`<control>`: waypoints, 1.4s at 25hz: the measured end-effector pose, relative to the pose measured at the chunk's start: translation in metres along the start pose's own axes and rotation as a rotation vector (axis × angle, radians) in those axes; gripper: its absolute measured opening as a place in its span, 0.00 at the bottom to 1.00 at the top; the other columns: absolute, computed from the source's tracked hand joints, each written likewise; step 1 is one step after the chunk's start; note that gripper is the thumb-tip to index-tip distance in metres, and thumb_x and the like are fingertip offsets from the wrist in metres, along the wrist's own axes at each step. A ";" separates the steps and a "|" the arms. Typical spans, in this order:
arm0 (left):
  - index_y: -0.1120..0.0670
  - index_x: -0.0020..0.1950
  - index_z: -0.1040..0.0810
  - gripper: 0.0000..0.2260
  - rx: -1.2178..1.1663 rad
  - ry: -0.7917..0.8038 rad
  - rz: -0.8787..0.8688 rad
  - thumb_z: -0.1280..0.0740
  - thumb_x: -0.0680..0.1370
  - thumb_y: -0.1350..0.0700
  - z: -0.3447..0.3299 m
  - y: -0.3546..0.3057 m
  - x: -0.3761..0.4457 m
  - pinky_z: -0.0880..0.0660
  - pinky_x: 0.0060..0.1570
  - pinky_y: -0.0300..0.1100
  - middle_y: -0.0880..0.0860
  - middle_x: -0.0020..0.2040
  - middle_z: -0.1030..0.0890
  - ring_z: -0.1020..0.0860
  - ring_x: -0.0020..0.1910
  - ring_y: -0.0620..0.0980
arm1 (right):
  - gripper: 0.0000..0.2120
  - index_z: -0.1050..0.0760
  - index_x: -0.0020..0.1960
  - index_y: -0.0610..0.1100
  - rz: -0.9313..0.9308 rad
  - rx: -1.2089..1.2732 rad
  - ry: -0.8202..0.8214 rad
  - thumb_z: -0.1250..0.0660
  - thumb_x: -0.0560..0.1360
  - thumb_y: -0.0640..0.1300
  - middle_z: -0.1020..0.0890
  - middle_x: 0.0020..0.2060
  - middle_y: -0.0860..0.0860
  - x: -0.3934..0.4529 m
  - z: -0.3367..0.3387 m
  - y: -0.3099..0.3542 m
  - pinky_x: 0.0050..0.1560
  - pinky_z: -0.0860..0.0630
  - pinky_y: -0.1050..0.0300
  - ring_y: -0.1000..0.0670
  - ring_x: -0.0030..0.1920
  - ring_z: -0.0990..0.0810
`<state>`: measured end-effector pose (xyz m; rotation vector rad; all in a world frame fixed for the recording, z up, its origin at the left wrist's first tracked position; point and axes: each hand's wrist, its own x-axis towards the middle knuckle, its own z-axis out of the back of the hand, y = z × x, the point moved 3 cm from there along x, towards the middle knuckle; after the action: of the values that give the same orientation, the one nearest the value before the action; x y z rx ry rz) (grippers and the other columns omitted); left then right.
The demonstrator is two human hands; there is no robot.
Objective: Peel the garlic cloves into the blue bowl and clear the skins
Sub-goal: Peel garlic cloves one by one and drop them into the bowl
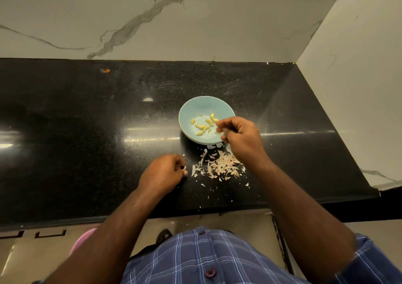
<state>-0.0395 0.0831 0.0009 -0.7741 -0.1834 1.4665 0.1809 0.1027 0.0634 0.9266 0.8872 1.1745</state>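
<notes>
A light blue bowl stands on the black counter and holds several peeled yellow garlic cloves. My right hand hovers over the bowl's near right rim with its fingers curled and fingertips together; whether they hold a clove I cannot tell. My left hand rests on the counter to the bowl's near left, fingers curled, pinching a small pale piece of garlic skin. A heap of papery garlic skins lies on the counter between my hands, just in front of the bowl.
Marble walls close off the counter at the back and on the right. A small orange speck lies at the back left. The counter's front edge runs just before my body. A pink object sits on the floor below.
</notes>
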 end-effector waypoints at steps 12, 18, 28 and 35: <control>0.50 0.47 0.18 0.04 -0.626 0.001 -0.061 0.29 0.80 0.58 0.000 -0.022 -0.007 0.24 0.39 0.41 0.49 0.38 0.18 0.22 0.36 0.44 | 0.09 0.15 0.57 0.50 0.018 -0.201 0.201 0.27 0.77 0.47 0.13 0.49 0.58 -0.047 -0.014 -0.018 0.53 0.20 0.60 0.60 0.49 0.16; 0.55 0.51 0.17 0.05 -0.830 0.083 -0.115 0.28 0.78 0.63 0.000 -0.045 -0.020 0.27 0.36 0.33 0.51 0.39 0.17 0.21 0.35 0.39 | 0.02 0.15 0.47 0.46 -0.063 -0.017 0.167 0.26 0.77 0.44 0.14 0.39 0.51 -0.051 -0.016 -0.019 0.44 0.20 0.58 0.56 0.40 0.16; 0.59 0.52 0.21 0.09 -1.213 0.157 0.158 0.27 0.75 0.68 -0.014 -0.057 -0.025 0.20 0.38 0.38 0.59 0.44 0.16 0.17 0.40 0.50 | 0.07 0.21 0.46 0.50 0.128 -0.355 0.166 0.31 0.79 0.38 0.20 0.40 0.58 -0.061 -0.006 -0.015 0.40 0.28 0.64 0.58 0.41 0.23; 0.57 0.50 0.21 0.10 -1.140 0.073 0.042 0.28 0.75 0.70 -0.010 -0.059 -0.022 0.19 0.40 0.39 0.57 0.42 0.16 0.16 0.42 0.51 | 0.09 0.16 0.48 0.50 -0.019 0.021 0.258 0.29 0.77 0.36 0.13 0.40 0.52 -0.050 0.002 -0.021 0.47 0.18 0.54 0.55 0.41 0.16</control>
<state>0.0119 0.0641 0.0343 -1.7342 -1.0002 1.2965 0.1818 0.0509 0.0488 0.7922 1.1149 1.2891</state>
